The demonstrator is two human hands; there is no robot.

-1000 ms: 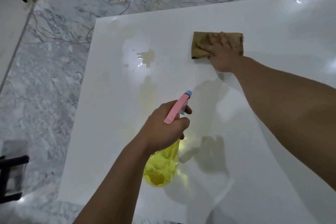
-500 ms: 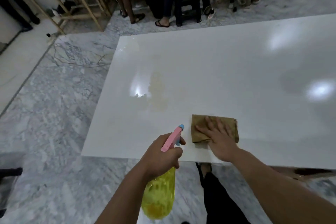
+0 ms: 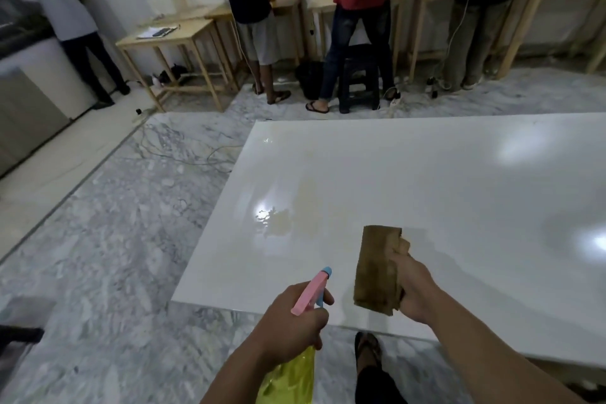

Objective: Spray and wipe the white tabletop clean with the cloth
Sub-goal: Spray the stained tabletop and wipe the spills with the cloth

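The white tabletop (image 3: pixel 442 193) fills the right half of the view, with a wet yellowish patch (image 3: pixel 282 223) near its left side. My left hand (image 3: pixel 292 328) grips a spray bottle (image 3: pixel 295 367) with a yellow body and a pink head, its blue nozzle pointing at the table from just over the near edge. My right hand (image 3: pixel 414 289) holds a folded brown cloth (image 3: pixel 378 267) lifted off the surface above the table's near edge, hanging from my fingers.
Grey marble floor (image 3: pixel 114 239) lies left of the table, with cables on it. Several people stand at wooden benches (image 3: pixel 183 39) along the far wall, beside a dark stool (image 3: pixel 359 82). My foot (image 3: pixel 367 346) shows below the table's near edge.
My right hand dragged the cloth from the far part of the table back to the near edge, then picked it up. The view tilted up toward the room. The left hand kept holding the bottle.
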